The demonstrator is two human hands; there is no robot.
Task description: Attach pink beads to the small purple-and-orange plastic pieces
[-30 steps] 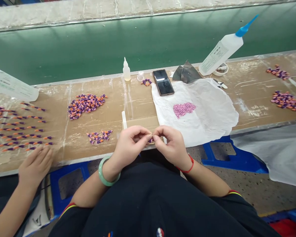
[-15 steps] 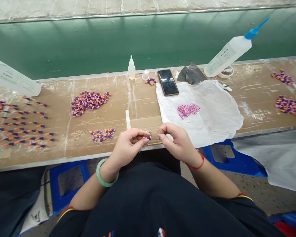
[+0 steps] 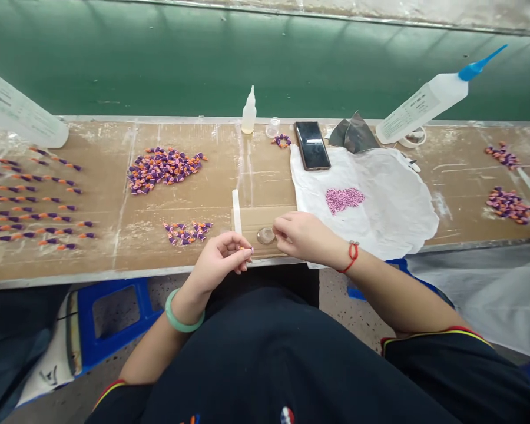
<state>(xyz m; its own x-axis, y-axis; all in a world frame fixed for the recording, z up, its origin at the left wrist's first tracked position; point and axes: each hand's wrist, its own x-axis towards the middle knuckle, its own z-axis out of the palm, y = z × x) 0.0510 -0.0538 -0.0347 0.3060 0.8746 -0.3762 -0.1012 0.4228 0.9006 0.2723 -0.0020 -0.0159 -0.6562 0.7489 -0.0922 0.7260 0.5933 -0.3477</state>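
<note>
Between thumb and fingers, my left hand (image 3: 224,258) pinches a small purple and orange figure (image 3: 249,251), mostly hidden by the fingertips. My right hand (image 3: 301,234) is closed in a pinch beside a small round clear dish (image 3: 265,235) on a piece of cardboard (image 3: 256,218); whatever its fingertips hold is too small to make out. Pink patterned bits (image 3: 343,200) lie heaped on a white cloth (image 3: 391,194) to the right. Left of my left hand is a loose group of purple and orange figures (image 3: 186,233), with a larger pile (image 3: 165,169) behind it.
A white strip (image 3: 237,213) lies by the cardboard. Behind are a small dropper bottle (image 3: 249,112), a phone (image 3: 312,145), dark sheets (image 3: 354,134) and a large blue-tipped bottle (image 3: 421,109). Another big bottle (image 3: 22,112) and rows of figures (image 3: 30,200) are at left.
My right hand has moved left and turned down to the round dish. My left hand has drawn slightly left and down with the figure, uncovering the dish. The view has shifted a little.
</note>
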